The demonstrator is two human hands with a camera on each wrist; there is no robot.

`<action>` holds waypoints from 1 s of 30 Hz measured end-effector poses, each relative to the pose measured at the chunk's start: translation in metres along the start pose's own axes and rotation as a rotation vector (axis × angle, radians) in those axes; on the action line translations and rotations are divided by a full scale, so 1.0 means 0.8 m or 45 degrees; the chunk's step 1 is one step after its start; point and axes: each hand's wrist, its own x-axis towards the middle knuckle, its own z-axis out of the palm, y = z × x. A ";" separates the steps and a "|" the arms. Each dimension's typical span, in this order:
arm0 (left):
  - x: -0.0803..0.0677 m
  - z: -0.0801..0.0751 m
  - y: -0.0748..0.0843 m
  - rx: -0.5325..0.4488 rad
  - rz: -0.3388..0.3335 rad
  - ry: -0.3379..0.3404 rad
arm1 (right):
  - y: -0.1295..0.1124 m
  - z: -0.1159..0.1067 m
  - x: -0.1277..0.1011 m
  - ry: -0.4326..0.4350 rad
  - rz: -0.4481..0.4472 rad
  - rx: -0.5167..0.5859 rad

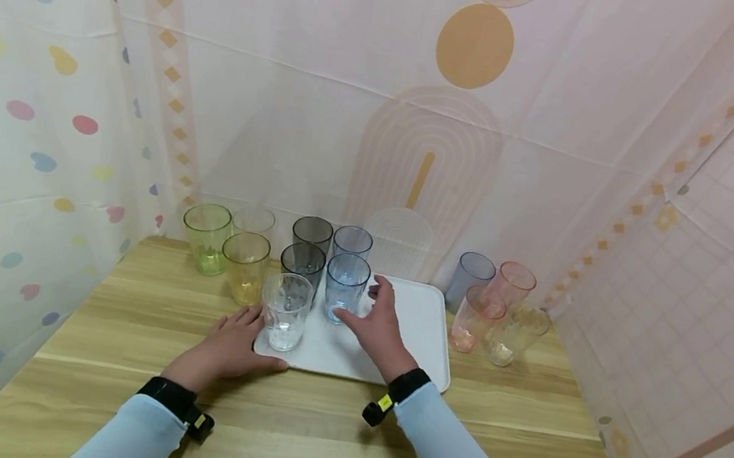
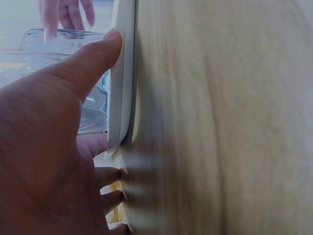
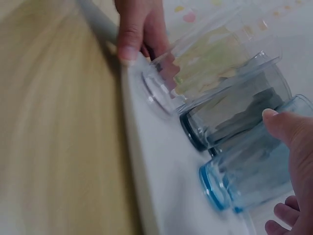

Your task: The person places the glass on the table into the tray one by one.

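My left hand (image 1: 222, 347) rests at the near left corner of a white tray (image 1: 406, 327). Its thumb (image 2: 100, 51) lies along the front rim, and its other fingers reach along the left side. A clear tumbler (image 1: 286, 315) stands in that corner. Behind it are two grey tumblers (image 1: 304, 261), one behind the other, with two blue tumblers to their right. My right hand (image 1: 384, 330) is beside the front blue tumbler (image 1: 346, 288), thumb low at its front and fingers spread on its right, with a gap visible between fingers and glass.
Left of the tray stand a green tumbler (image 1: 208, 243), a yellow tumbler (image 1: 244, 271) and a pale clear one (image 1: 253, 220). To the right are a blue tumbler (image 1: 468, 281), two pink tumblers (image 1: 476, 325) and a pale amber one (image 1: 515, 337). A patterned curtain (image 1: 298, 119) hangs behind the wooden table (image 1: 283, 442).
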 end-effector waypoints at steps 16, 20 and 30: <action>0.006 0.008 -0.003 0.001 0.006 0.004 | 0.044 -0.122 -0.087 0.038 -0.094 -0.028; 0.006 0.007 -0.003 -0.004 0.009 0.011 | 0.058 -0.159 -0.102 0.142 -0.094 -0.025; 0.006 0.008 -0.004 -0.001 0.009 0.013 | 0.081 -0.246 -0.132 0.463 0.012 0.023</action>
